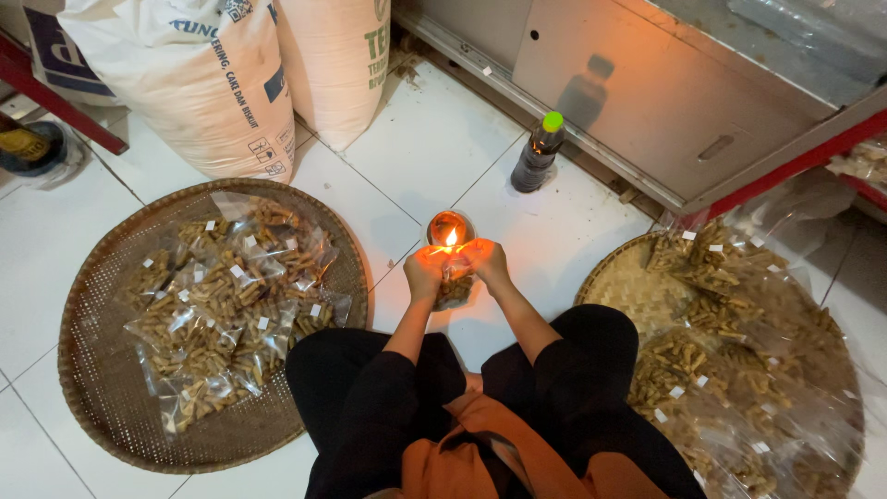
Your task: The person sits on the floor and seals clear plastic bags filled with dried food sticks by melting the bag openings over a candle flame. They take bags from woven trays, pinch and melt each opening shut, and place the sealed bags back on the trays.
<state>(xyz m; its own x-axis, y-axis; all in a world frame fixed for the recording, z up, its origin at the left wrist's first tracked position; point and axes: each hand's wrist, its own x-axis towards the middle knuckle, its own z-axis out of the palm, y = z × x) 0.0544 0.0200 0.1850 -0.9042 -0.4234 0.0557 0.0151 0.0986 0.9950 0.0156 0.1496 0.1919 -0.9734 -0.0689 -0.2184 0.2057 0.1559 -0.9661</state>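
My left hand (423, 273) and my right hand (485, 260) are together over the white floor, both pinching the top of a small clear plastic bag of brown snack sticks (454, 290). The bag's upper edge is held right at the flame (451, 238) of a small round metal lamp (449, 226) standing just beyond my fingers. The bag hangs down between my hands, above my crossed legs in black trousers.
A round woven tray (92, 370) on my left holds several sealed snack bags (222, 305). Another woven tray (614, 273) on my right carries more bags. A dark bottle with a green cap (539, 152) stands ahead, near a metal cabinet (647, 92). Two large white sacks (212, 83) lean at the back left.
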